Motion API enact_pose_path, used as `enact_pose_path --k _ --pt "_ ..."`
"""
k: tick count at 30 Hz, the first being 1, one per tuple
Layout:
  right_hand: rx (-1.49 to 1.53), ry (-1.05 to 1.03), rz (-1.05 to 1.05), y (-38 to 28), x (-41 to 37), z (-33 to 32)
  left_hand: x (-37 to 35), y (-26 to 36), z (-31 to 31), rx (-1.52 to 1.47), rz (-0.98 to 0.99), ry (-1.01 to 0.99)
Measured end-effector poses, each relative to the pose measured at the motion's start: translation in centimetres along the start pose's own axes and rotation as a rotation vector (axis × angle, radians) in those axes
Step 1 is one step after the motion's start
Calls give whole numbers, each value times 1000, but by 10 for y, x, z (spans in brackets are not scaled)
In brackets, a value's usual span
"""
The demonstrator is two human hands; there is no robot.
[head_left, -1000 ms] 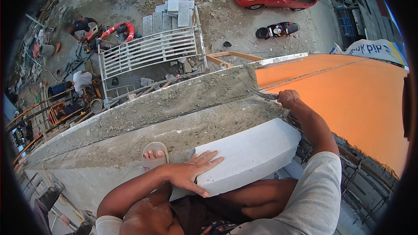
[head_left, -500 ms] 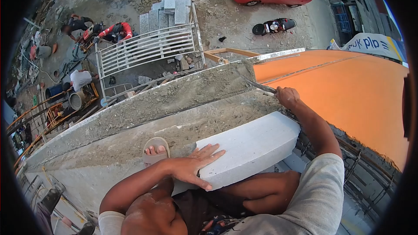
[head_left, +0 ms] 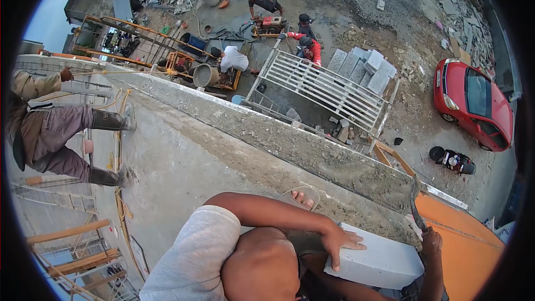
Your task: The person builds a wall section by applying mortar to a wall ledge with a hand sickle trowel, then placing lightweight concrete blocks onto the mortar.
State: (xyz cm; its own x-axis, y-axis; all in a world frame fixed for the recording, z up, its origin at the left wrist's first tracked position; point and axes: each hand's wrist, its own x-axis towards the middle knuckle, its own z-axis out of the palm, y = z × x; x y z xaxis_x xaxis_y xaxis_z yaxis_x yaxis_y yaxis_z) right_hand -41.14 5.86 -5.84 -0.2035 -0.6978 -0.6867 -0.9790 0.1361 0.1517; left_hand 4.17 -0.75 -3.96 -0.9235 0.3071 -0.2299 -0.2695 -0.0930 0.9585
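Observation:
A pale grey block (head_left: 384,259) lies across the lap at the lower right. My left hand (head_left: 341,242) rests on its left end, fingers spread over the top face. At the block's right, my right hand (head_left: 432,242) is closed round the handle of a dark, thin-bladed tool (head_left: 415,203). The blade reaches up over the rough mortar strip (head_left: 356,167) near the orange surface (head_left: 457,226). A sandalled foot (head_left: 304,198) stands just above my left forearm.
A person in dark boots (head_left: 56,134) stands at the left beside a yellow rope (head_left: 120,206). Below the ledge, several people work near a white metal frame (head_left: 329,92) and stacked blocks (head_left: 362,69). A red car (head_left: 476,103) and a motorcycle (head_left: 452,160) are at the right.
The view has swung left, bringing the booted person into fuller sight and shifting the block and both hands rightward in view. My left hand stays on the block; my right hand still holds the tool.

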Motion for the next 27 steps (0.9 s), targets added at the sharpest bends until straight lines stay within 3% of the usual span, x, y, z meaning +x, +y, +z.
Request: enact_pose_path --k 4,6,10,15,18,21,27 --pt "41 54 -48 -5 5 3 5 -4 2 38 7 10" --pt "-183 -81 -22 -16 6 -4 6 -5 1 43 12 12" --pt "-250 -196 37 -38 -15 -21 6 -4 -1 67 22 -16" --pt "-59 115 151 -68 -78 -84 -1 2 -5 132 0 -21" --pt "-62 122 206 -86 -98 -127 -4 13 -19 183 -46 -125" --pt "0 143 226 -87 -90 -126 -4 24 -33 174 -95 -145" --pt "-1 -35 159 -66 -45 -81 -15 49 -37 344 -254 -122"
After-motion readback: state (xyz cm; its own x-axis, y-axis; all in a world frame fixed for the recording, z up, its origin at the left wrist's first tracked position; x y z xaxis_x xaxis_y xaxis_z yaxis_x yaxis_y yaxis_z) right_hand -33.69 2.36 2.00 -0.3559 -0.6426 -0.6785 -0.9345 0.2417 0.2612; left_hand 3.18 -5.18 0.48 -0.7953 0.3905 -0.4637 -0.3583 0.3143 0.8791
